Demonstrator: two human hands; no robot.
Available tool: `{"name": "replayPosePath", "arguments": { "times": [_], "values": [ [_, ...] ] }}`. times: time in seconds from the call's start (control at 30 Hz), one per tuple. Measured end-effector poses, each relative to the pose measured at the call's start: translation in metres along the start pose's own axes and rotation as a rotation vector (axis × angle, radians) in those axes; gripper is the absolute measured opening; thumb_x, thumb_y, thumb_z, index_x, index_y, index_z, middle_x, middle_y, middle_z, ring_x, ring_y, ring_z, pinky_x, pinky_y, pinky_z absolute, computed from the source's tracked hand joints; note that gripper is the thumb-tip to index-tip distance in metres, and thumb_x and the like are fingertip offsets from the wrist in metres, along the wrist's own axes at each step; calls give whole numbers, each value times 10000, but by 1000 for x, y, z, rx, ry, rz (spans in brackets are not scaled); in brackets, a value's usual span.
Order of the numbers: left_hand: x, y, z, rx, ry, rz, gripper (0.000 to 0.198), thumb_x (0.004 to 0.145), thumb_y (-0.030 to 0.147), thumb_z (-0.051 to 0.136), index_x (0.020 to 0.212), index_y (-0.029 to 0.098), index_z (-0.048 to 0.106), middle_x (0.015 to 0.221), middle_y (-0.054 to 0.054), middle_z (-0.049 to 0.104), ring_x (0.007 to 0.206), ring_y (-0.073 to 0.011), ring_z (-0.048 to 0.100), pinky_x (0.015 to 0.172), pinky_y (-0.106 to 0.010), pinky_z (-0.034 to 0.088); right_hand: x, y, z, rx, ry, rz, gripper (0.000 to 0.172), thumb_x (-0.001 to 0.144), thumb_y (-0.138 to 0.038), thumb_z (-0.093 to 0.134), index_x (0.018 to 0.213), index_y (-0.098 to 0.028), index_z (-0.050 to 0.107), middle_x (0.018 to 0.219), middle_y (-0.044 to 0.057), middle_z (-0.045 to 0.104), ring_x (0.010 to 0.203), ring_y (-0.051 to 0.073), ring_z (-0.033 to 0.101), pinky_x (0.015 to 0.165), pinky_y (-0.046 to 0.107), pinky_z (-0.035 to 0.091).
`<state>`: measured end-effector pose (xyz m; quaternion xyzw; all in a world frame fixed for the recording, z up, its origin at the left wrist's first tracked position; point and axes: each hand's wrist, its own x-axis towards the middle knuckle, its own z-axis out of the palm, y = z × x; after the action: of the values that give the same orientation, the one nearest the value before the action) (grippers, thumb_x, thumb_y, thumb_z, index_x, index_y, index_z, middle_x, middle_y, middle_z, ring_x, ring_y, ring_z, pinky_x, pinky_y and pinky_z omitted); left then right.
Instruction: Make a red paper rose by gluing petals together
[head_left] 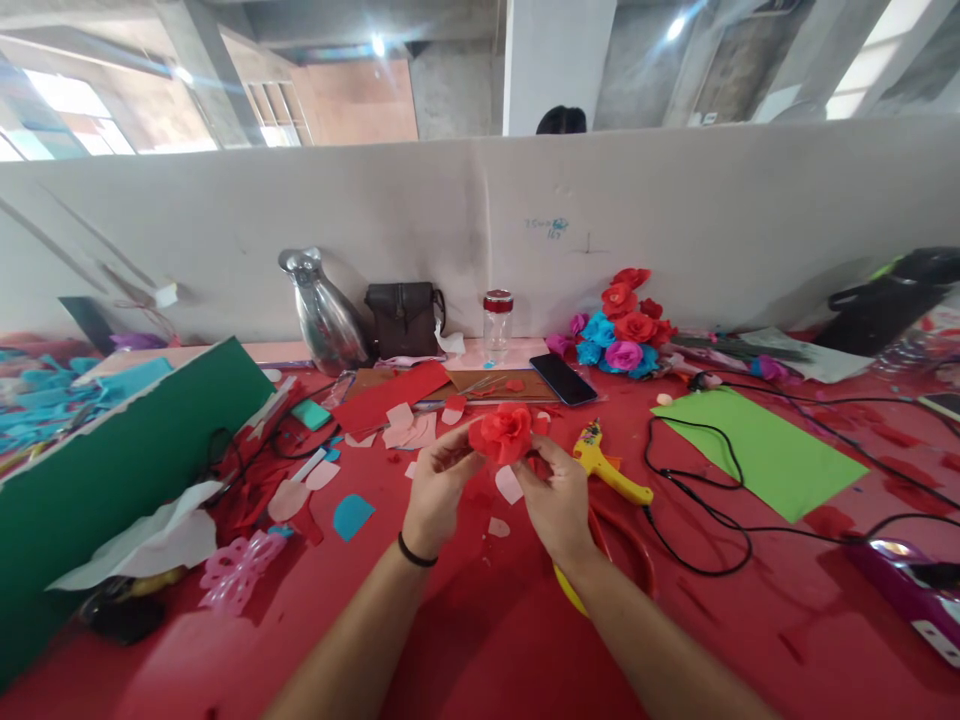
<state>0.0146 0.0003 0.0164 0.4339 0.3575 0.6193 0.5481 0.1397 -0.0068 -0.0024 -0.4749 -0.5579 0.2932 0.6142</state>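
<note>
A red paper flower (504, 432) with ruffled petals is held up over the table between my two hands. My left hand (442, 482) pinches its left side, a dark band around the wrist. On the other side my right hand (553, 498) has its fingers closed on the flower's lower right edge. Just right of that hand lies a yellow hot glue gun (609, 470) with a black cord. Loose pale pink paper petals (411, 428) are scattered beyond and below the flower, and a blue petal (352, 516) rests to the left.
At the back stand a steel jug (330, 315), a brown bag (405, 318), a glass jar (497, 325) and a bunch of paper flowers (626, 330). A phone (564, 379) lies before them. Green paper (765, 450) and a power strip (911, 595) are right; a green board (142, 490) leans left.
</note>
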Motion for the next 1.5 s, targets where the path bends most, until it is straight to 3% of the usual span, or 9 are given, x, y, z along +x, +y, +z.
{"name": "replayPosePath", "arguments": {
  "times": [0.17,0.47,0.8,0.9,1.0,1.17,1.5],
  "values": [
    [-2,-9,1,144,10,74,88,629,225,742,707,185,744,759,-38,727,799,-196,648,789,-309,502,-1,2,0,-101,5,-87,94,776,-223,580,815,-215,665,790,24,710,732,189,636,685,300,485],
    [-3,-20,1,198,79,135,70,639,247,748,665,185,729,706,-13,721,696,-159,623,727,-286,509,-3,5,0,-161,12,-257,143,782,-139,560,819,-233,660,797,19,711,750,183,651,703,297,498],
    [-1,-18,3,129,61,137,87,630,243,749,673,172,720,676,-7,706,654,-141,602,690,-264,487,-4,6,1,-167,-38,-219,144,794,-167,546,851,-223,667,847,42,710,808,195,648,754,319,487],
    [2,-20,2,100,85,145,103,648,256,739,698,171,708,703,-17,707,711,-157,621,733,-284,486,-4,1,1,-85,-53,-138,172,780,-154,525,849,-225,666,865,38,706,840,194,638,789,328,477],
    [4,-19,-1,99,74,158,80,655,231,734,692,170,700,719,-19,710,749,-161,627,768,-286,482,-1,-6,0,134,-38,64,154,760,-180,527,820,-225,662,840,27,700,826,186,631,780,320,473],
    [4,-18,-1,101,45,153,114,640,189,730,752,177,713,776,-24,726,726,-165,638,738,-288,498,8,-14,-3,490,-52,297,128,745,-321,602,787,-217,665,727,-7,666,684,144,584,649,264,439],
    [6,-24,-8,209,-31,162,76,616,186,744,690,194,729,746,-18,729,740,-185,647,740,-305,516,12,-12,-1,577,-73,377,162,666,-361,690,673,-204,652,613,-36,573,564,97,458,549,235,355]
  ]
}}
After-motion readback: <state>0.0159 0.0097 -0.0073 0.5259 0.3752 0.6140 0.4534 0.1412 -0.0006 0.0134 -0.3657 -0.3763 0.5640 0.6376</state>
